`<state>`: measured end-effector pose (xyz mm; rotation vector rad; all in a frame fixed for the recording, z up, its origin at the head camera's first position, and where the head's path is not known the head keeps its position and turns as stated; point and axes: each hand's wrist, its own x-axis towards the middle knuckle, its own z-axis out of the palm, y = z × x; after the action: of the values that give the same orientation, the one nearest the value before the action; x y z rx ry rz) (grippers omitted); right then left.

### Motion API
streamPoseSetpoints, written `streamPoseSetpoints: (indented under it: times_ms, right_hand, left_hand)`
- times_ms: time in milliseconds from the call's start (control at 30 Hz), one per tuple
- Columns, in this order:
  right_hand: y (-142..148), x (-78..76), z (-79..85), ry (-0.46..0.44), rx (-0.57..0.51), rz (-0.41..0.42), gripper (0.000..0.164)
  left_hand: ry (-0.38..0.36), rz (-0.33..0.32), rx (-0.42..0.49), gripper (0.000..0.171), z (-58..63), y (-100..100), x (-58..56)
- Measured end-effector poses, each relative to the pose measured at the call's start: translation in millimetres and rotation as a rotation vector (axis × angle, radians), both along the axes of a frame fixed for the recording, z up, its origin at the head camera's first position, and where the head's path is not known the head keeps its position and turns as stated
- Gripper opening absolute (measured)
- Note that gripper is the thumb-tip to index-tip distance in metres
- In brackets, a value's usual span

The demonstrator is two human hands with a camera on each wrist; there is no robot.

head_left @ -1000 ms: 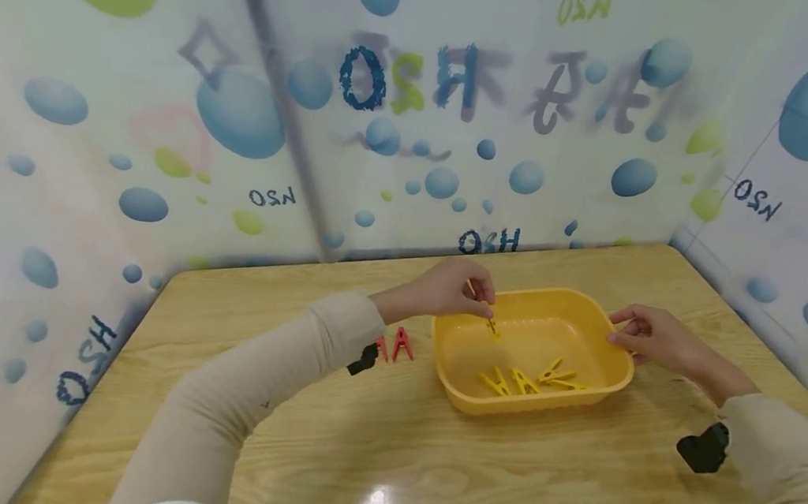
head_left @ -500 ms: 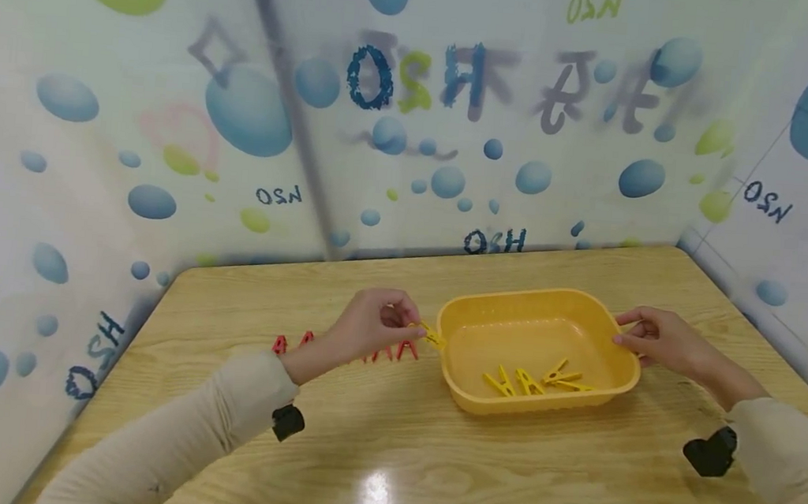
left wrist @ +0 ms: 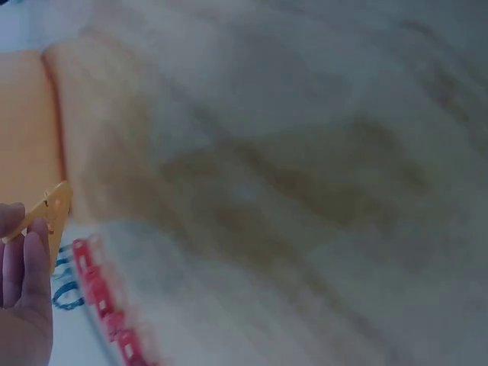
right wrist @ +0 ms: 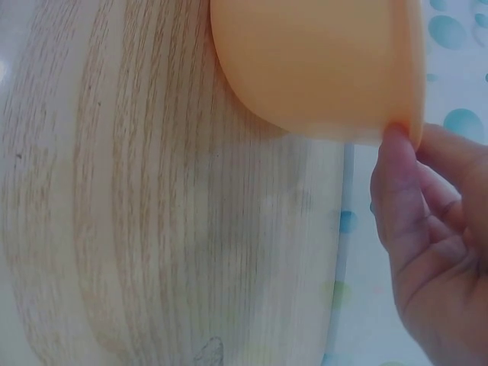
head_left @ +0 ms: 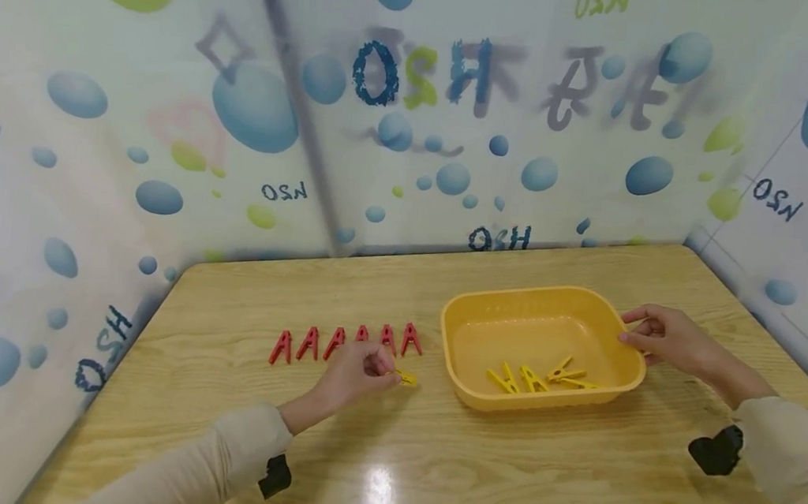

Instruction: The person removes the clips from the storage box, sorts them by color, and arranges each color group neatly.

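My left hand (head_left: 355, 376) pinches a yellow clothespin (head_left: 406, 378) between thumb and fingers, in front of the right end of a row of red clothespins (head_left: 308, 342). In the left wrist view the same yellow clothespin (left wrist: 59, 210) sticks out past the fingertips. My right hand (head_left: 671, 340) grips the right rim of a yellow plastic basin (head_left: 461, 383), thumb on one side of the wall and fingers on the other, as the right wrist view shows. Inside the basin, several yellow clothespins (head_left: 533, 379) lie near its front wall.
The wooden table (head_left: 471, 479) runs back to a wall covering (head_left: 409, 189) printed with blue and green drops. Black bands (head_left: 716, 451) sit at both wrists. The red clothespins stand left of the basin, partly behind the left hand.
My left hand has carried the yellow clothespin out of the basin, leftward and then nearer to me, uncovering the red row. My right hand has stayed on the rim.
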<state>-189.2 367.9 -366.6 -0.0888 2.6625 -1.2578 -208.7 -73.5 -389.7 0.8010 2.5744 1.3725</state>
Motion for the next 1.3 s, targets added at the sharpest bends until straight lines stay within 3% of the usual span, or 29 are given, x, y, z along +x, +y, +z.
streamPoseSetpoints:
  times_ms: [200,400,700,933,1300]
  right_hand:
    - [1,-0.2,-0.8,0.005,-0.003,0.0,0.049]
    - [2,-0.9,-1.4,-0.009,-0.001,-0.005,0.05]
    - [1,-1.0,-1.0,-0.006,-0.002,-0.001,0.049]
    - [2,-1.2,-0.8,0.005,0.0,0.004,0.049]
    - [2,-1.7,-1.5,0.003,-0.002,0.008,0.049]
  left_hand:
    - [0.06,0.006,-0.115,0.016,-15.7,6,3.2]
    - [0.045,0.009,-0.16,0.016,-21.5,9,4.0]
    - [0.021,-0.019,-0.165,0.015,-20.3,6,6.0]
    - [0.072,-0.003,-0.144,0.015,-11.8,7,0.4]
    - [-0.033,-0.005,-0.181,0.017,-16.7,6,-2.6]
